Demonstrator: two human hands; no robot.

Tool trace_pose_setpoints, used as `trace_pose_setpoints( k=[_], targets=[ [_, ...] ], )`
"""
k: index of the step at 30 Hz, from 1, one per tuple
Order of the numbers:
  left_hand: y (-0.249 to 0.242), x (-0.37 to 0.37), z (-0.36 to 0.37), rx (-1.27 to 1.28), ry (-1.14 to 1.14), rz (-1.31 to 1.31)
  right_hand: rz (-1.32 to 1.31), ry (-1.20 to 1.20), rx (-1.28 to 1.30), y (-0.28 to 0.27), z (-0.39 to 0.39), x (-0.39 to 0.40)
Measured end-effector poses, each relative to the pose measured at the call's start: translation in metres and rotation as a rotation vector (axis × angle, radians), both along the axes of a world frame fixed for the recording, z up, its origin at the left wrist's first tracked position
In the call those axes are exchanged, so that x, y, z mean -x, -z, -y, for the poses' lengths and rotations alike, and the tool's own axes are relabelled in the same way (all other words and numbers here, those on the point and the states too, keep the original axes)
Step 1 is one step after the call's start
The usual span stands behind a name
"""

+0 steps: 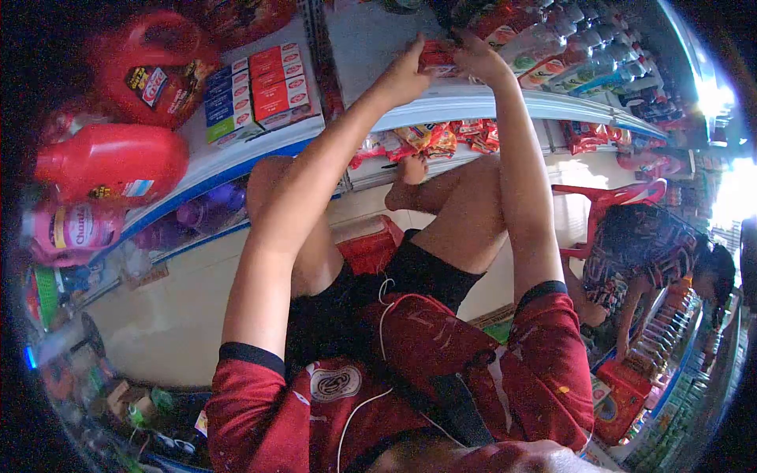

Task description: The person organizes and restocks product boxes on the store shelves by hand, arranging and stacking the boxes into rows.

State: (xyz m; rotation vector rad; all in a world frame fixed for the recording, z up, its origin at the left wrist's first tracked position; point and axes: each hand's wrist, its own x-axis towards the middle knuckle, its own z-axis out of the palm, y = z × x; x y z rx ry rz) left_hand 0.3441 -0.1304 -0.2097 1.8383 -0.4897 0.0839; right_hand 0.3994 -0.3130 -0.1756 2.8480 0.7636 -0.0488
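Observation:
Both my hands reach forward over a white shelf. My left hand holds the left end of a small stack of red packs, thumb raised along its side. From the other end, my right hand closes round the same packs with bent fingers. What is printed on them is too small to read. Clear plastic bottles with red and green labels stand on the shelf just right of my right hand. Farther left on the shelf are stacked red boxes and blue and green boxes.
Large red jugs stand at the left end. Below the shelf, red and yellow sachets lie on a lower level. At the right, a person sits by a red plastic chair near a row of bottles.

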Motion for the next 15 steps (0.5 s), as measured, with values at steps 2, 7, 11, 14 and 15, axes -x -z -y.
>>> trace_pose_setpoints(
  k=[2,7,11,14,15],
  targets=[
    [0.021,-0.013,0.003,0.02,-0.005,0.02,-0.161,0.156,-0.588,0.009,0.009,-0.009],
    [0.024,-0.021,-0.004,0.073,0.087,-0.088,-0.011,-0.088,0.412,0.004,0.004,-0.025],
    [0.023,-0.02,-0.005,0.159,0.17,-0.064,-0.021,-0.031,0.146,-0.001,0.002,-0.023],
    [0.019,-0.018,-0.005,0.164,0.166,-0.075,-0.044,0.049,0.234,-0.007,-0.004,-0.018],
    [0.017,-0.017,-0.005,0.169,0.167,-0.062,0.082,-0.079,0.43,-0.006,-0.004,-0.018]
  ],
)
